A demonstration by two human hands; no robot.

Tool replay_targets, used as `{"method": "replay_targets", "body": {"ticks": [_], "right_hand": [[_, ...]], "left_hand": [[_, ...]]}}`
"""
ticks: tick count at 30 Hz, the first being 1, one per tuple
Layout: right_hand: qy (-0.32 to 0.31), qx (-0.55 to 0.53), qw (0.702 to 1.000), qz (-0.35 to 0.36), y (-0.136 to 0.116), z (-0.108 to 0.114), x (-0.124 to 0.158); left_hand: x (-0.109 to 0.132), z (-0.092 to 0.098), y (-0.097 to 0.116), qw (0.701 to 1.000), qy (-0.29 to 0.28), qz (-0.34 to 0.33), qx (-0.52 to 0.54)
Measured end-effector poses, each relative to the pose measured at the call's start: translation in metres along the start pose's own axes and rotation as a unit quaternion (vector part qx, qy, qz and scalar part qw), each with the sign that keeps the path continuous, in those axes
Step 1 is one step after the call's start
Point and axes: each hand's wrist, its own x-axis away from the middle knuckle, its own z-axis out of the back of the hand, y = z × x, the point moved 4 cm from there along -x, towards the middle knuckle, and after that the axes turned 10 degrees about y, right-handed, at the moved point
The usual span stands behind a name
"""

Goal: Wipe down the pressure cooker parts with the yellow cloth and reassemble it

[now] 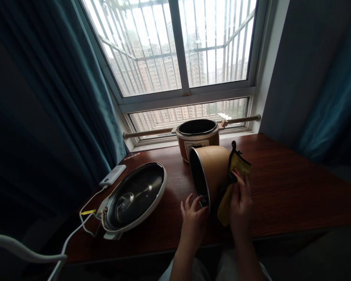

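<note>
A tan inner pot lies tilted on its side on the dark wooden table, its dark mouth facing left. My left hand grips the pot's rim at the bottom edge, fingers curled over it. My right hand presses a yellow cloth against the pot's outer wall and base, fingers closed on the cloth. Part of the cloth hangs below the pot.
The cooker body stands behind the pot by the window sill. Its detached lid lies inside-up at the left, with a white cable trailing off the table edge. A white power bank rests near the teal curtain.
</note>
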Motion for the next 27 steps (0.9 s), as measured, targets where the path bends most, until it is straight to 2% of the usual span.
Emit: {"method": "replay_targets", "body": {"ticks": [4,8,10,13,14,16,20,22,27], "right_hand": [[0.006,0.001,1.000,-0.001,0.001,0.002,-0.001],[0.002,0.004,1.000,0.014,-0.009,0.004,0.001],[-0.052,-0.018,0.997,0.061,-0.020,0.001,0.004],[-0.166,-0.039,0.974,0.150,-0.036,-0.006,0.010],[-0.181,-0.037,0.969,0.163,-0.038,-0.008,0.011],[-0.154,-0.025,0.977,0.146,-0.034,-0.008,0.009],[-0.005,0.009,0.999,0.035,-0.012,0.004,0.000],[0.009,0.012,1.000,0.012,-0.009,0.007,-0.001],[-0.129,-0.026,0.983,0.126,-0.028,-0.001,0.005]], "left_hand": [[-0.001,0.017,0.018,0.997,0.003,-0.048,0.066],[-0.001,0.022,0.019,0.995,0.021,-0.057,0.083],[-0.001,0.019,0.016,0.995,0.028,-0.065,0.076],[-0.001,0.015,0.011,0.993,0.040,-0.081,0.072],[-0.001,0.014,0.009,0.993,0.041,-0.082,0.070],[-0.002,0.015,0.008,0.994,0.033,-0.077,0.063],[-0.003,0.014,0.007,0.997,-0.005,-0.067,0.042],[-0.003,0.010,0.004,0.997,-0.022,-0.065,0.032],[0.001,-0.008,-0.011,0.998,-0.046,-0.042,0.008]]}}
